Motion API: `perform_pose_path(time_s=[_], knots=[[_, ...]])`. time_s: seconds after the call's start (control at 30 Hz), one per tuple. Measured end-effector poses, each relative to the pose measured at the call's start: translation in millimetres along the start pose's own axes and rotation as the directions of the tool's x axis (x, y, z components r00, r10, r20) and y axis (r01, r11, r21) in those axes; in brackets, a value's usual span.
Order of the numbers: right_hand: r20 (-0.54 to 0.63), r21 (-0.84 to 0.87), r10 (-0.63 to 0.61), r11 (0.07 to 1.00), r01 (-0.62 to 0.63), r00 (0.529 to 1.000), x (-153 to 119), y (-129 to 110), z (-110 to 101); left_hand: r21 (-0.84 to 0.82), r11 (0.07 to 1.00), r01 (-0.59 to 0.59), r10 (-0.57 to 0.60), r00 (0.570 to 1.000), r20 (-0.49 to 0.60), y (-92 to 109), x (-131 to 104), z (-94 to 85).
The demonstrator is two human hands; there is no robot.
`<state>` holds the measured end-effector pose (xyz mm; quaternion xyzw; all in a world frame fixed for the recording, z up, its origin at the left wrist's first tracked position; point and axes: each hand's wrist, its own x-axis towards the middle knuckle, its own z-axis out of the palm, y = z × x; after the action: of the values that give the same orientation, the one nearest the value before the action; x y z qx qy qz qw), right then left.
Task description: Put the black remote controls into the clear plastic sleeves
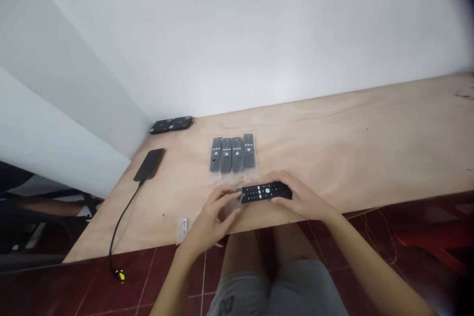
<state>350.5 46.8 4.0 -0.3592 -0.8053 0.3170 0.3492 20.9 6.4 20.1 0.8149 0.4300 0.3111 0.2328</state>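
A black remote control lies sideways just above the table's front edge, its buttons facing up. My right hand is closed around its right end, fingers on the far side and thumb on the near side. At the other end, my left hand pinches a clear plastic bag that covers the remote's left tip. Beyond my hands, several more remote controls in clear plastic lie side by side. To the left of my left hand rests a small plastic packet with batteries in it, as far as I can see.
A phone with a black cable lies on the table's left side; the cable hangs over the edge. Two flat black boxes sit at the back left corner by the wall. A red stool stands at the right.
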Motion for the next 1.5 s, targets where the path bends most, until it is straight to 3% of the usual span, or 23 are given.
perform_pose_path(time_s=[0.47, 0.67, 0.87, 1.07, 1.23, 1.5], knots=[[0.045, 0.081, -0.048, 0.996, 0.045, 0.998, 4, -3, -2, 0.031, 0.991, -0.134, 0.135, 0.99, -0.035, -5, 16, 7.8], [0.05, 0.038, -0.04, 0.999, 0.038, 0.998, 3, -4, -2, 0.023, 0.998, -0.056, 0.055, 0.998, 0.039, -1, 22, 8.2], [-0.01, 0.015, -0.015, 1.0, 0.015, 1.0, 0, 0, 0, 0.127, 0.989, 0.079, -0.067, 0.993, -0.097, -1, 15, 13.5], [0.014, 0.01, -0.015, 1.0, 0.015, 1.0, 1, 3, 0, 0.112, 0.992, -0.053, 0.058, 0.997, -0.042, -10, 13, 12.2], [0.024, 0.027, -0.026, 0.999, 0.025, 0.999, 2, -1, -2, 0.088, 0.995, -0.052, 0.048, 0.998, 0.047, -4, 15, 7.3], [-0.008, 0.057, -0.035, 0.998, 0.035, 0.999, 0, -3, -3, -0.014, 0.998, -0.06, 0.06, 0.997, -0.04, 0, 25, 21.1]])
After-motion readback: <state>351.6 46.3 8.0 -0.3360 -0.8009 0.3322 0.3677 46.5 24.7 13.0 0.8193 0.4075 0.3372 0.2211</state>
